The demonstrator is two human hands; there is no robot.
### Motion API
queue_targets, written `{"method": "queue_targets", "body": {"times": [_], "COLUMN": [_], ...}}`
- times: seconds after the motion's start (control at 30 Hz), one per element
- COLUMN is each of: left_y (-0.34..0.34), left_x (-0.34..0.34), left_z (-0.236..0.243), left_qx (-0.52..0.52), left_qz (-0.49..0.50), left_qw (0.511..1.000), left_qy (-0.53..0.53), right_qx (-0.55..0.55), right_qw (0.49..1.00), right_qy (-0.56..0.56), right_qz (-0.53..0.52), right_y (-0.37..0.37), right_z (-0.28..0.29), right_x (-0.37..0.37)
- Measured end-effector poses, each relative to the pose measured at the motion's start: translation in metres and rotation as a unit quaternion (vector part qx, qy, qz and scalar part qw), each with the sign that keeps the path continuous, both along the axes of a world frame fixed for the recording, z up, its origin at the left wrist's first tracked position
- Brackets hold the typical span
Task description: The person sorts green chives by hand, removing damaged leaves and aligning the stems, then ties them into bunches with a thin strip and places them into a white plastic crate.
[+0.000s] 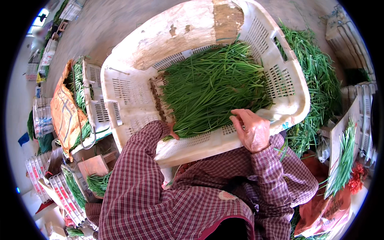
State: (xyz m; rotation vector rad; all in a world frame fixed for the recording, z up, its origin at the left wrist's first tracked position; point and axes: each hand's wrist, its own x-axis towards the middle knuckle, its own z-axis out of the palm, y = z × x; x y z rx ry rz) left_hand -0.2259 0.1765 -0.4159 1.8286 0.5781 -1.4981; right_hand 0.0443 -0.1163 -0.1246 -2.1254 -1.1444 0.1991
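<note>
A white slotted plastic basket [288, 114] sits tilted across my lap. Long, thin green chives [216, 86] lie in a flat layer inside it, mostly side by side. My left hand [173, 131] reaches into the basket at the near left end of the chives and touches them; most of its fingers are hidden by leaves and sleeve. Over the near right rim hangs my right hand [253, 130], its thumb and forefinger slightly apart beside the chives, with nothing visible between them. Brown-stained pale sheeting [176, 34] covers the basket's far wall.
A big heap of loose green stalks [314, 80] lies on the floor at the right. Another white basket [95, 96] with greens and an orange sack [66, 106] stands left. Bundled chives [344, 156] rest on a board at lower right, beside red ties [358, 176]. Stacked crates [348, 44] stand far right.
</note>
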Motion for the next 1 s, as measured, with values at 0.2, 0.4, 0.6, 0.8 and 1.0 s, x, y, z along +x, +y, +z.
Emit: {"method": "queue_targets", "body": {"times": [0.2, 0.4, 0.6, 0.8, 1.0], "left_y": [-0.006, -0.003, 0.007, 0.04, 0.032], "left_x": [0.015, 0.002, 0.0, -0.013, 0.022], "left_z": [0.014, 0.009, 0.009, 0.045, 0.154], "left_qx": [0.021, 0.019, -0.033, -0.06, -0.061], "left_qz": [-0.061, -0.016, -0.044, 0.032, 0.144], "left_qw": [0.996, 0.998, 0.998, 0.996, 0.987], "left_qy": [0.063, 0.051, -0.003, 0.049, 0.034], "right_qx": [0.002, -0.002, 0.002, -0.001, -0.275], "right_qw": [1.0, 1.0, 1.0, 1.0, 0.951], "right_qy": [-0.004, -0.006, 0.006, 0.014, 0.051], "right_qz": [-0.009, -0.011, -0.013, 0.025, 0.131], "right_y": [-0.002, -0.003, -0.005, -0.004, 0.026], "right_z": [0.0, -0.003, -0.004, 0.003, 0.007], "right_x": [0.001, 0.001, 0.0, -0.001, 0.006]}}
